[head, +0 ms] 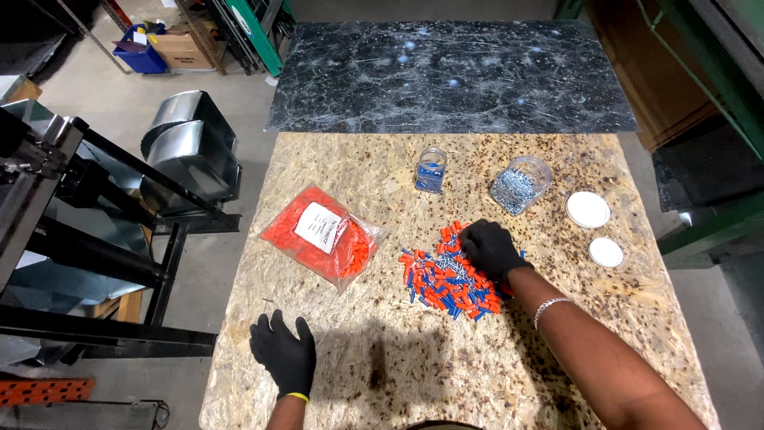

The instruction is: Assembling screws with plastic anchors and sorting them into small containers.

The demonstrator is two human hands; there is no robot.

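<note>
My right hand (492, 248), in a black glove, rests on the upper right part of the pile (447, 275) of small orange and blue connectors mixed with silvery bits, spread in the middle of the board table (382, 350). Its fingers curl down into the pile; I cannot tell whether they pinch anything. My left hand (283, 356), gloved too, lies flat on the table near its left edge, fingers spread, holding nothing, well apart from the pile.

Left of the pile lies a clear bag (322, 236) full of orange connectors, with a white label. Beyond the pile stand two open clear jars: a small jar (430, 170) holding blue pieces and a bigger jar (520, 185) holding silvery ones. Two white lids (588, 209) lie to the right of the jars, one larger, one smaller. A dark slab (450, 76) covers the far end.
</note>
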